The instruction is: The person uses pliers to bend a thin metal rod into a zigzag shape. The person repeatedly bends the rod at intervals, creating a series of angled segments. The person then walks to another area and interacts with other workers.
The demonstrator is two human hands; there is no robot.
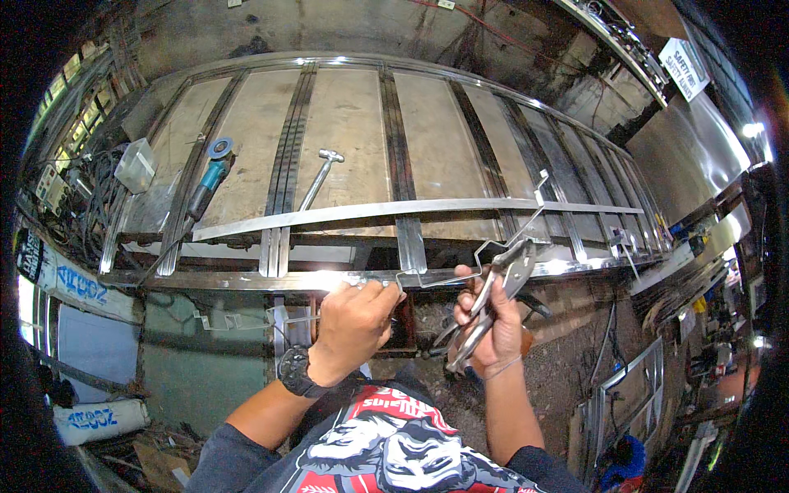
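My left hand (355,322), wearing a dark wristwatch (297,371), is closed around a thin metal strip (448,282) bent into several zigzag steps. One end of the strip runs out left of that hand, and the other rises to the right over the frame. In my right hand (496,329) is a pair of locking pliers (518,268), its handles in my palm and its jaws up against the strip. Whether the jaws grip the strip is hard to make out. Both hands are at the near edge of a shiny metal frame (222,279).
Across the frame's crossbars lies a long flat bar (345,215). Behind it rest a hammer (316,179) and a blue angle grinder (212,177) with a cord. A clear plastic container (136,167) stands at far left. Smaller metal frames (629,394) lean at lower right.
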